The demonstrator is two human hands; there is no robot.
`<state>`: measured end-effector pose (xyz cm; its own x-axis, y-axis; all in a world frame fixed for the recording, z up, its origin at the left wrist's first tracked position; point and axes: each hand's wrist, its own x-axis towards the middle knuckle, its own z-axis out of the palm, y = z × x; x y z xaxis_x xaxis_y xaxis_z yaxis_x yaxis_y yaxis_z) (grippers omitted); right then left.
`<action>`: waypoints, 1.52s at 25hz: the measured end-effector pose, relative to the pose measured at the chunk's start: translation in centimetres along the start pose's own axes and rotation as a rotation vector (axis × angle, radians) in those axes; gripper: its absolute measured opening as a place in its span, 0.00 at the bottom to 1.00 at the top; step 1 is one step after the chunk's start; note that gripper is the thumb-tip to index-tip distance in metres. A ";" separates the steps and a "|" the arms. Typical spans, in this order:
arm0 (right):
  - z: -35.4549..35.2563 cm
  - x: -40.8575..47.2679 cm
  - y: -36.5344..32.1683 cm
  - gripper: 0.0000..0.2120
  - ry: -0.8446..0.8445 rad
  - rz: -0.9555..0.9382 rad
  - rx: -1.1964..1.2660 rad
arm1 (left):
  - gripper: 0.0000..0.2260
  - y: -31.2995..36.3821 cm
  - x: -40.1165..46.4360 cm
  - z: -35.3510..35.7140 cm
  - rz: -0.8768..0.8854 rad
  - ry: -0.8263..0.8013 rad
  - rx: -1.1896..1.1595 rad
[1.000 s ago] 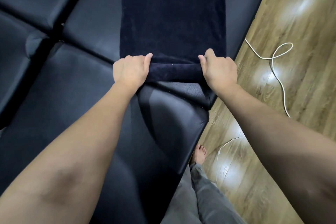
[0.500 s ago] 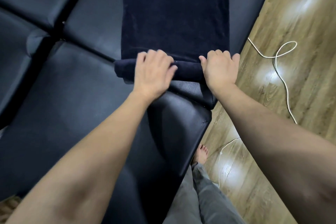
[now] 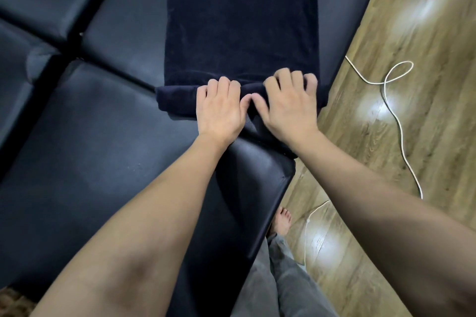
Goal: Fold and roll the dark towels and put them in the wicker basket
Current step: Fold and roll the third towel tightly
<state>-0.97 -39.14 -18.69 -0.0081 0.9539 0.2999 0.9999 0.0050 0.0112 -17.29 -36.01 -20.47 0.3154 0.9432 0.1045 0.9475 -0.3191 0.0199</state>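
While the dark towel (image 3: pixel 242 20) is lying stretched out in a long strip across the black padded cushions (image 3: pixel 85 141), its near end is sitting wound into a thick roll (image 3: pixel 177 100). The left hand (image 3: pixel 221 108) is lying on the middle of that roll, fingers curled over its far side. The right hand (image 3: pixel 288 105) is gripping the roll's right part the same way, just beside the left, thumbs nearly touching. A white cord (image 3: pixel 394 100) is trailing over the wooden floor (image 3: pixel 386 265) to the right. A bare foot (image 3: pixel 282 221) is standing by the cushion's edge.
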 end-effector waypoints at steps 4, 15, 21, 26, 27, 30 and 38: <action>2.2 -2.4 0.6 0.26 -0.058 -0.029 -0.044 | 0.21 -0.8 1.5 0.0 0.100 -0.005 0.008; 2.1 0.8 1.5 0.22 -0.095 -0.051 0.017 | 0.23 -3.0 1.7 -2.4 -0.097 -0.138 -0.043; 1.8 2.5 1.6 0.23 -0.287 0.042 0.029 | 0.18 -1.6 -0.1 -0.4 0.041 0.134 -0.039; 2.0 1.0 2.0 0.21 -0.173 0.032 0.023 | 0.21 -2.7 2.4 -0.1 0.061 0.082 0.038; 2.0 0.9 2.3 0.19 -0.151 0.038 0.012 | 0.22 -2.6 2.8 -0.4 0.039 0.074 0.043; 2.1 0.5 1.6 0.07 0.052 -0.008 -0.044 | 0.25 -1.5 3.3 -1.1 -0.061 -0.053 0.032; 3.9 0.9 1.3 0.19 0.038 -0.074 -0.046 | 0.23 -1.2 4.6 -1.9 -0.119 -0.128 0.005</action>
<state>0.36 -37.17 -22.10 -0.0832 0.9395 0.3322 0.9951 0.0603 0.0786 -17.11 -31.48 -18.10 0.2044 0.9785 -0.0259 0.9788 -0.2039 0.0198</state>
